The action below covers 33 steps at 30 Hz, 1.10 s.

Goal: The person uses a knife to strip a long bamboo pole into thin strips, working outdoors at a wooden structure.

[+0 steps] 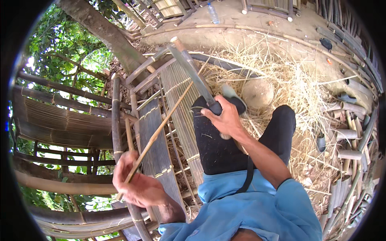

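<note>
Right hand [228, 120] has its fingers wrapped tight around the dark handle of a big knife [196, 77], blade pointing up and left. Left hand [146, 189] is curled on a thin stick [161, 126], which slants up so its far part meets or crosses the blade, can't tell if they touch. Slatted bench [181, 105] underneath, straw [295, 86] all over the ground to the right, plastic bottle [213, 14] further off.

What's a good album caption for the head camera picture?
Left hand holding a stick, right hand gripping a knife, straw beyond.
</note>
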Each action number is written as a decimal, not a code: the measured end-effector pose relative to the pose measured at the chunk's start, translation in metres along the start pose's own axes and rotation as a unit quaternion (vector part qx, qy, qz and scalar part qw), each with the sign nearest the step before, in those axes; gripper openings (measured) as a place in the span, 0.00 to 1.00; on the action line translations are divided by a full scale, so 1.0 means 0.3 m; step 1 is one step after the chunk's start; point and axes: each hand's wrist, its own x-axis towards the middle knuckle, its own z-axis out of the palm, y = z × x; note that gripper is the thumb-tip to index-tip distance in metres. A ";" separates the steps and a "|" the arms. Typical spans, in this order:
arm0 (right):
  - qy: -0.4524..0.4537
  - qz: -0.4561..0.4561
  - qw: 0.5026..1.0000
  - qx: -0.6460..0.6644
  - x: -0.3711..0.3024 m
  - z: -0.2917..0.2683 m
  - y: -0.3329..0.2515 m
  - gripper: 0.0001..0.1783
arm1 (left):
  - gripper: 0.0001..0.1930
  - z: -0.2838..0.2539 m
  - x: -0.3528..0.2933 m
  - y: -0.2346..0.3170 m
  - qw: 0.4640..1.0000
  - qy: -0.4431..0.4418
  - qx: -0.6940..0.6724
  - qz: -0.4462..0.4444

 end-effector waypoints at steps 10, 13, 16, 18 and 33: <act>-0.065 0.278 0.929 0.236 0.207 0.021 0.159 0.20 | 0.27 0.114 0.050 -0.363 0.989 -0.017 -0.075 -0.124; -0.068 0.305 0.923 0.224 0.314 0.018 0.244 0.21 | 0.25 0.160 0.129 -0.507 0.994 0.024 -0.073 -0.082; -0.041 0.307 0.924 0.224 0.453 0.023 0.354 0.20 | 0.28 0.220 0.287 -0.550 0.971 0.151 -0.032 -0.182; -0.056 0.310 0.921 0.228 0.561 0.046 0.406 0.21 | 0.27 0.203 0.360 -0.582 0.969 0.161 -0.029 -0.184; -0.222 0.355 0.847 0.327 0.963 0.593 0.711 0.25 | 0.23 -0.202 0.165 -0.443 0.859 0.409 0.030 -0.306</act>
